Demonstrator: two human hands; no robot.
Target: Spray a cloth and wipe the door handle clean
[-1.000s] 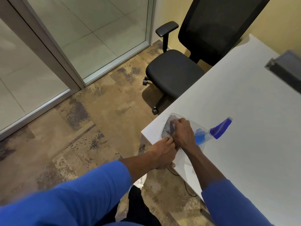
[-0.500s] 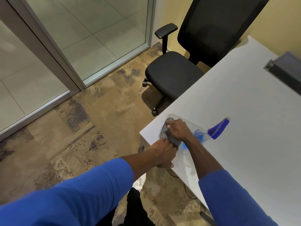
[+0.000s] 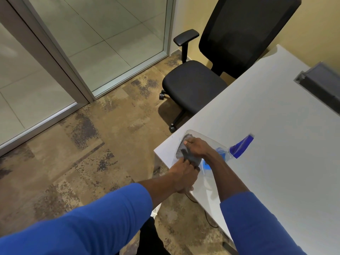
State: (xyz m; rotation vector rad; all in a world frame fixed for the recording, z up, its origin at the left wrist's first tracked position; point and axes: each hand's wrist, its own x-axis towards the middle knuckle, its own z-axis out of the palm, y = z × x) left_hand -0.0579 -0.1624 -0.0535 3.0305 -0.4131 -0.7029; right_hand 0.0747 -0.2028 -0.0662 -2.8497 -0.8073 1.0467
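A clear spray bottle (image 3: 223, 150) with blue liquid and a blue trigger head lies on its side near the corner of the white table (image 3: 276, 144). A dark grey cloth (image 3: 192, 158) is draped over the bottle's wide end. My right hand (image 3: 198, 146) rests on top of the bottle and pinches the cloth's upper part. At the table's edge, my left hand (image 3: 184, 176) grips the cloth's lower end. No door handle is in view.
A black office chair (image 3: 193, 85) stands just beyond the table's corner. Glass panels in a metal frame (image 3: 60, 57) run along the left over patterned carpet. A dark grey rail (image 3: 320, 85) lies on the table at far right. A cable hangs under the table's edge.
The grey cloth has come further out between my hands and shows more. My right hand has shifted slightly along the bottle. The bottle stays lying on the table.
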